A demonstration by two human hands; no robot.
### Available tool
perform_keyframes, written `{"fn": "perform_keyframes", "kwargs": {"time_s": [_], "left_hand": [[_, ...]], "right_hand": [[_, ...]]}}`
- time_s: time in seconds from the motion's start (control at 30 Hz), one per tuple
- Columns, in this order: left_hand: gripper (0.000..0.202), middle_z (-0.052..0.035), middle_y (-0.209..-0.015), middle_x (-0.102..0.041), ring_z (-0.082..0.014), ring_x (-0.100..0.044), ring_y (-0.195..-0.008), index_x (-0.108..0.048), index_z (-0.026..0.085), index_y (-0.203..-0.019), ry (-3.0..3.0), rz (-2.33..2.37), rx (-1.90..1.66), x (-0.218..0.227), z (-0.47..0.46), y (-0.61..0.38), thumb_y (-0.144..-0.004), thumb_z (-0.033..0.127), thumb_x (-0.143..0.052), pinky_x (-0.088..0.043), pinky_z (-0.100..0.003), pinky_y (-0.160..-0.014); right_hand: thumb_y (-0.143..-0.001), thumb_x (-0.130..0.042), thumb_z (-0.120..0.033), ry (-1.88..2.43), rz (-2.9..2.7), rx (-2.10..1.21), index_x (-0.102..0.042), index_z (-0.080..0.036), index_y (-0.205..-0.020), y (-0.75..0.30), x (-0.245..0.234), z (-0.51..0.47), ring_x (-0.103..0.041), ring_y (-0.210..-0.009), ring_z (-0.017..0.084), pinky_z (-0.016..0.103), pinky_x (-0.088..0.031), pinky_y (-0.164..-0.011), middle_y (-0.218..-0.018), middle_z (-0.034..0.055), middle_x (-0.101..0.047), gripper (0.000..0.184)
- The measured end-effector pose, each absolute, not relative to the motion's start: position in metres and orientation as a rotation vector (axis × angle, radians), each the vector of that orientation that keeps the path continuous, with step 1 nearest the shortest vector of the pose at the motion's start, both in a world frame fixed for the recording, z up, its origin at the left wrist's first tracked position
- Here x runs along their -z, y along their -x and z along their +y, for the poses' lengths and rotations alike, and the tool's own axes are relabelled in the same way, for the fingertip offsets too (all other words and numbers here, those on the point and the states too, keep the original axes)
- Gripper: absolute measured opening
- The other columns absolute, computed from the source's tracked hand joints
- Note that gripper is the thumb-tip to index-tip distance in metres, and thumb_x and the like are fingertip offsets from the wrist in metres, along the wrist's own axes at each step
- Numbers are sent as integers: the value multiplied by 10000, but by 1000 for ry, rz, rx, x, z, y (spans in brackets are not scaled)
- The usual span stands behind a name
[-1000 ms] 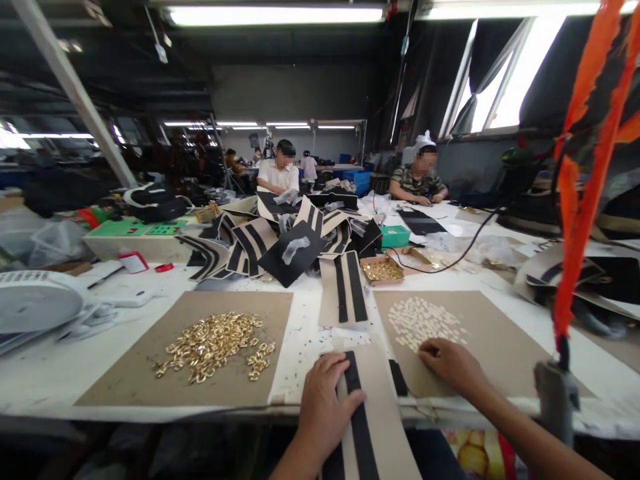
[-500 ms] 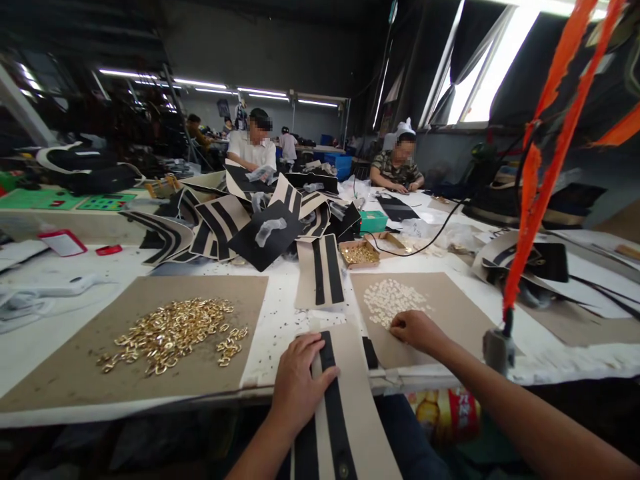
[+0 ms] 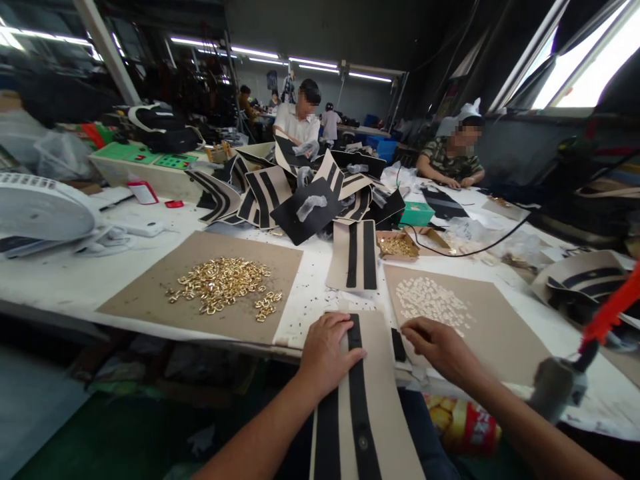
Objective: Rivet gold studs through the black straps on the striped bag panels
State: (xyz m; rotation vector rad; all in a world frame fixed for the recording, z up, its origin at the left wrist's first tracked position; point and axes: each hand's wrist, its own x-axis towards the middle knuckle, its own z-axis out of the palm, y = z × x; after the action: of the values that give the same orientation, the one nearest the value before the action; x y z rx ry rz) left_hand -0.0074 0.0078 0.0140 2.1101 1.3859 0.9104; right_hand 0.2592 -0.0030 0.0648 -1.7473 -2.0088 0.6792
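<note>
My left hand (image 3: 331,355) holds down a long beige panel with black stripes (image 3: 383,400), which bends over the table's front edge toward my lap. The thumb and fingertips rest about one black stripe, where a small round fitting shows lower down. Just right of the panel, my right hand (image 3: 434,343) hovers with thumb and fingers pinched together. Whatever may be in that pinch is too small to make out. Behind it lies a spread of small whitish pieces (image 3: 430,300) on a brown sheet (image 3: 495,327).
Gold-coloured metal loops (image 3: 220,280) are heaped on another brown sheet (image 3: 145,293) at left. A second striped panel (image 3: 340,257) lies ahead, before a pile of panels (image 3: 310,210). A small box of gold parts (image 3: 397,245) stands beside it. An orange strip (image 3: 613,303) hangs at right.
My right hand has come left from the edge of the whitish pieces to beside the striped panel. The left hand keeps its place on the panel. My view has turned left.
</note>
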Motion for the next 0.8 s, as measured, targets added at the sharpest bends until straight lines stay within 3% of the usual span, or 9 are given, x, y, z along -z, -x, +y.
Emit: {"fn": "perform_keyframes", "kwargs": {"time_s": [0.17, 0.4, 0.8], "left_hand": [[566, -68, -1326, -680, -289, -563, -1284, -718, 214, -1196, -2097, 1370, -910, -15, 8, 7, -679, 341, -909, -433, -469, -1118], [589, -50, -1303, -686, -281, -567, -1266, -715, 227, -1184, -2075, 1354, -923, -13, 8, 7, -648, 338, -932, -440, -466, -1107], [601, -50, -1322, -681, -289, -561, -1280, -708, 229, -1201, -2090, 1358, -922, -10, 10, 7, -655, 350, -928, -435, -482, -1121]], "right_hand": [[-941, -517, -346, 1531, -2050, -900, -693, -210, -851, -186, -69, 13, -614, -773, 185, 282, -426, -722, -805, -1, -683, 239], [-855, -586, -270, 1699, -2071, -893, -694, -204, -772, -171, -45, 38, -607, -734, 188, 280, -390, -661, -761, 11, -697, 151], [-770, -616, -168, 1879, -2007, -981, -662, -191, -610, -164, -57, 47, -571, -615, 170, 275, -340, -563, -581, 3, -633, 169]]}}
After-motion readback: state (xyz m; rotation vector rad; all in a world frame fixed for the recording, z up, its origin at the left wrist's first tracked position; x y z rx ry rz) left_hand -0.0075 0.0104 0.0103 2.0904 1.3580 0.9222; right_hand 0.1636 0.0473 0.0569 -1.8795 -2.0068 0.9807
